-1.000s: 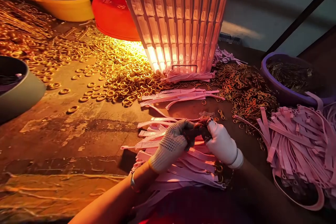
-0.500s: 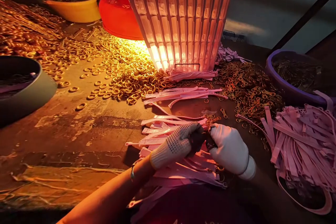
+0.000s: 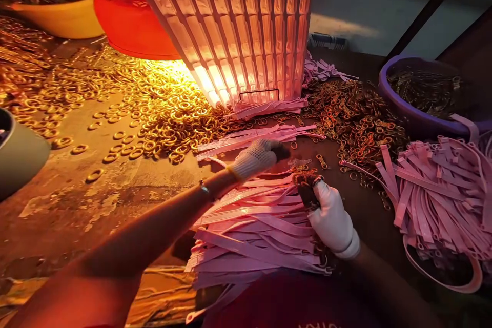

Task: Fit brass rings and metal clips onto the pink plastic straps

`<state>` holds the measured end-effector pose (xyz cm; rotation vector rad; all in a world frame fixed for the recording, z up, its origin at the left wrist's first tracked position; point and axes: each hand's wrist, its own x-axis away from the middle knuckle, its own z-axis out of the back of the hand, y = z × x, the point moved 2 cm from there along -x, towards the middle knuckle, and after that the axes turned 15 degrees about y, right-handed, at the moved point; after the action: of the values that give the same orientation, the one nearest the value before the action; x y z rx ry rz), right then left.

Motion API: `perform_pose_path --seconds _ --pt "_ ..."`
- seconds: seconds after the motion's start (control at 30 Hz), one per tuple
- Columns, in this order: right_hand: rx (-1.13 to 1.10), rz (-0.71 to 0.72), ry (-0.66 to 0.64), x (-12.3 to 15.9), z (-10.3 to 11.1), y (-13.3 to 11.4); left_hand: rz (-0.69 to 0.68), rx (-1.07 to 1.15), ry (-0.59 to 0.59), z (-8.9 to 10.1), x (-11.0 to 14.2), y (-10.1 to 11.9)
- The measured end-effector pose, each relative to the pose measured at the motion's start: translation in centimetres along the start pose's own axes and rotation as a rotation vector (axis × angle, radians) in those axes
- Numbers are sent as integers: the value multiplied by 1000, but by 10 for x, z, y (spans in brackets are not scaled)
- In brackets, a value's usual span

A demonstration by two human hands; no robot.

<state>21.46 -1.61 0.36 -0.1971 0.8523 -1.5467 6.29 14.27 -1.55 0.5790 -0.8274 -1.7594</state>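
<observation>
My left hand (image 3: 261,158), in a knitted glove with dark fingertips, reaches over the near edge of a small bundle of pink straps (image 3: 253,137). Its fingers point right, loosely stretched, and no held thing shows in them. Lower right, my right hand (image 3: 328,218), in a white glove, has its dark fingers curled around small brass-coloured metal links (image 3: 306,178); part of them is hidden by the fingers. Beneath and between my hands lies a broad layer of pink straps (image 3: 249,220), their ends towards my right hand.
Brass-coloured rings (image 3: 172,123) heap under a red lamp (image 3: 134,25) beside a ribbed translucent panel (image 3: 253,36). Metal links (image 3: 357,118) pile at right, near a purple basin (image 3: 423,105) and more pink straps (image 3: 442,189). A yellow basin (image 3: 65,18) and grey container (image 3: 26,156) stand left.
My hands have come apart. The left has moved up and away to the small strap bundle, while the right stays near the strap ends. The view has shifted to the right.
</observation>
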Motion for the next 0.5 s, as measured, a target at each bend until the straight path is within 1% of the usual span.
perform_pose_path --seconds 0.03,0.07,0.13,0.17,0.23,0.3,0.37,0.43,0.5 --pt "-32 5 -16 1 1 0 -36 -94 63 0 -21 -4" --pt "-46 7 -43 3 1 0 -56 -151 100 -1 -39 -7" --pt "-22 5 -97 6 0 -1 -69 -237 134 -7 -68 -12" --pt "2 6 -118 7 0 -1 -66 -268 138 -11 -76 -14" --pt "55 16 -148 9 0 -1 -58 -316 140 -17 -83 -16" --pt "98 28 -167 8 1 -1 -60 -330 143 -16 -78 -16" --pt "128 40 -175 4 3 -1 -79 -314 144 -8 -63 -12" --pt "141 72 -150 -3 6 -3 -94 -272 130 4 -40 -5" --pt "148 144 -117 -12 8 -8 -25 -124 61 15 -9 0"
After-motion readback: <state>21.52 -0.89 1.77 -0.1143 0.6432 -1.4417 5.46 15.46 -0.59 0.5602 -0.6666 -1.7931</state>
